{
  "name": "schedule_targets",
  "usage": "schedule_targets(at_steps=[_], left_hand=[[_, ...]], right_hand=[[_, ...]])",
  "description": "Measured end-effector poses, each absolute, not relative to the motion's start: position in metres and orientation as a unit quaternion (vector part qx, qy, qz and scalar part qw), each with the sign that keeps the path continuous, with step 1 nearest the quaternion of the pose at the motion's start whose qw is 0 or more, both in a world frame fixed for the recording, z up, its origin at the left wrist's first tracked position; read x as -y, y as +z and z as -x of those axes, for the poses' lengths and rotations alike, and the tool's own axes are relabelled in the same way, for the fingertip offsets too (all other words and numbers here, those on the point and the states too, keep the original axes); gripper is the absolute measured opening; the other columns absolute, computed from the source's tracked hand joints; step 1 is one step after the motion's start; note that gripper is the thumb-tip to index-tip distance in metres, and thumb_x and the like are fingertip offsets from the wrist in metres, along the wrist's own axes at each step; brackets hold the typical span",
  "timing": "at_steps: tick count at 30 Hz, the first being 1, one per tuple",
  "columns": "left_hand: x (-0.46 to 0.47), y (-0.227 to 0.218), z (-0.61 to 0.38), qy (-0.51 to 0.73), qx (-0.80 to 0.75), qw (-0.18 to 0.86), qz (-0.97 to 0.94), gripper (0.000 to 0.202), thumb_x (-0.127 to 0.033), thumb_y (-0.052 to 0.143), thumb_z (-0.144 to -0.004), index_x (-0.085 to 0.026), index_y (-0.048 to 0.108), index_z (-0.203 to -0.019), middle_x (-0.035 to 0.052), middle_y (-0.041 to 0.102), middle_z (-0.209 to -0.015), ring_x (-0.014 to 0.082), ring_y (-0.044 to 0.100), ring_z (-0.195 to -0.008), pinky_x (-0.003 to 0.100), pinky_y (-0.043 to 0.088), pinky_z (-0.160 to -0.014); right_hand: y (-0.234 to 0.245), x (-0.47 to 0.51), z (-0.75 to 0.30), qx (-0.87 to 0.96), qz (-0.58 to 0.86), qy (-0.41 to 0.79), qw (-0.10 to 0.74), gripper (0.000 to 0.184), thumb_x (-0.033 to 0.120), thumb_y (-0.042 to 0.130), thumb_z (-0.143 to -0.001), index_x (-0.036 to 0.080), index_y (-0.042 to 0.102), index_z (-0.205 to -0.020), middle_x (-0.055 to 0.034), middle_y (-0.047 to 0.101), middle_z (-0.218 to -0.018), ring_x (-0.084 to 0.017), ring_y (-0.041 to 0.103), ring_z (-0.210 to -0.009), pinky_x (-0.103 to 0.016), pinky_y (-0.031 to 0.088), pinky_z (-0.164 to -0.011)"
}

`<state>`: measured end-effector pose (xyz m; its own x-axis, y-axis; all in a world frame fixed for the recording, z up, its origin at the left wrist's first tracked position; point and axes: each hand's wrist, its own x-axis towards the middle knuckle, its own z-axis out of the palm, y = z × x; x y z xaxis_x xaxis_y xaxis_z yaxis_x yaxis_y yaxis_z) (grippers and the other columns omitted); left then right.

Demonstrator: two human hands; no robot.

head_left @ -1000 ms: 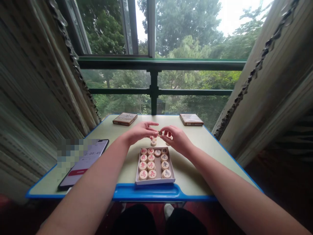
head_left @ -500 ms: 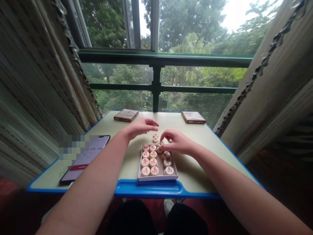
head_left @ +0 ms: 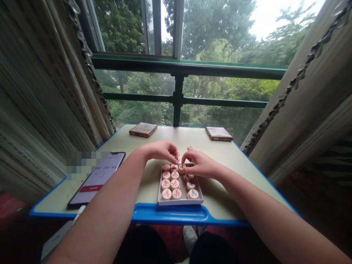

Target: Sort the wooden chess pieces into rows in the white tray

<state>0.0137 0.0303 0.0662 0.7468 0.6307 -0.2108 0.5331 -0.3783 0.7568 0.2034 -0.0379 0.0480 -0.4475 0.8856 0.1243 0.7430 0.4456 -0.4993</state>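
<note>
A shallow white box holds round wooden Chinese chess pieces: two columns with red characters, such as the red soldier piece, and a right-hand column with dark ones, such as the dark horse piece. At the box's far edge my right hand pinches a dark-marked piece between thumb and fingers, over the gap between the columns. My left hand is bent down just beyond the box, its fingers closed at a mostly hidden piece. Another loose piece lies behind my right hand.
On the left of the pale, blue-edged table lies a phone showing a timer, with a white cable. Two flat boxes sit at the far side, a left box and a right box. Curtains and a railed window surround the table.
My left hand has come down from above the table to the loose pieces behind the box, and its fingers have closed. My right hand stays at the box's far edge with its piece.
</note>
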Motion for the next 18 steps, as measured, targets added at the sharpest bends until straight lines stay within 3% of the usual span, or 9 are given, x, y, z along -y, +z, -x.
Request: schedule_targets(at_steps=[9,18], left_hand=[[-0.0309,0.0652,-0.0127,0.081,-0.34,0.409,-0.843,0.025,-0.035,0.07,-0.059,-0.014,0.069,-0.072,-0.0009,0.06,-0.061,0.0107,0.047,-0.058,0.022,0.032,-0.054],[-0.0279,0.0667,-0.0094,0.037,-0.333,0.352,-0.874,0.031,-0.04,0.073,-0.055,-0.019,0.074,-0.078,-0.0041,0.051,-0.051,0.0086,0.039,-0.05,0.023,0.024,-0.047]], right_hand=[[0.0496,0.0384,-0.2038,0.846,0.466,0.176,0.191,0.014,0.021,0.067,-0.067,0.018,0.069,-0.08,-0.0031,0.057,-0.078,-0.018,0.051,-0.081,-0.028,0.039,-0.072],[0.0484,0.0375,-0.2039,0.846,0.462,0.17,0.205,0.015,0.021,0.067,-0.066,0.018,0.069,-0.081,-0.0007,0.053,-0.072,-0.015,0.05,-0.073,-0.027,0.038,-0.069]])
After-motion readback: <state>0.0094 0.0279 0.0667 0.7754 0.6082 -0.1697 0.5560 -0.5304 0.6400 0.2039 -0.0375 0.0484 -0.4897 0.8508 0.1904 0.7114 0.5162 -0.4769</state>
